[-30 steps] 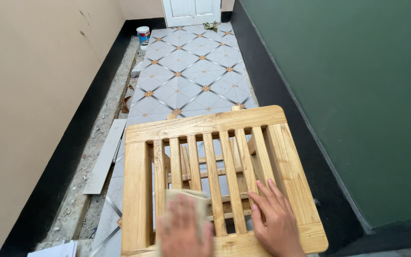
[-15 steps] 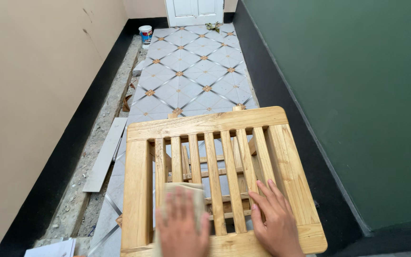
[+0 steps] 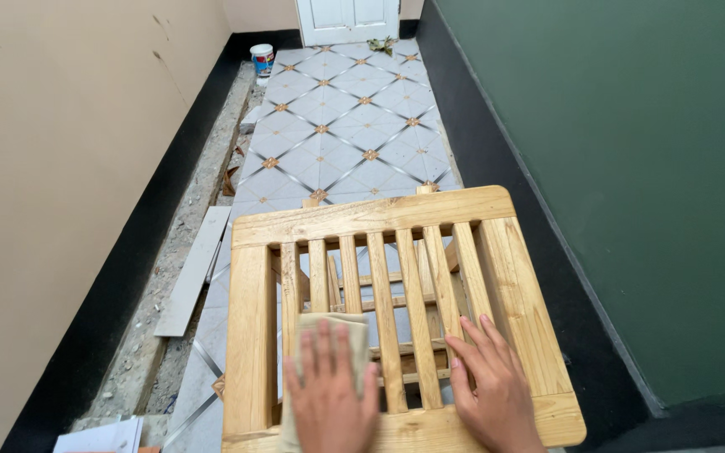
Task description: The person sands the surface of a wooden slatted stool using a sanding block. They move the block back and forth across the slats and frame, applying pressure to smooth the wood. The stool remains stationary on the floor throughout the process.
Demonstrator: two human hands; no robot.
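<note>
A slatted wooden frame (image 3: 371, 220) of pale wood lies flat below me, like a stool or bench seat seen from above. My left hand (image 3: 329, 394) presses flat on a beige sheet of sandpaper or cloth (image 3: 333, 325) laid over the slats near the front left. My right hand (image 3: 490, 387) rests flat, fingers spread, on the slats and front rail at the right, holding nothing.
Patterned grey floor tiles (image 3: 337, 126) run to a white door (image 3: 347, 17) at the far end. A paint can (image 3: 262, 59) stands by the left wall. A loose plank (image 3: 195, 268) lies in the rubble strip at left. A green wall (image 3: 614, 168) borders the right.
My left hand and the beige sheet have slid slightly forward along the slats. The right hand has stayed in place.
</note>
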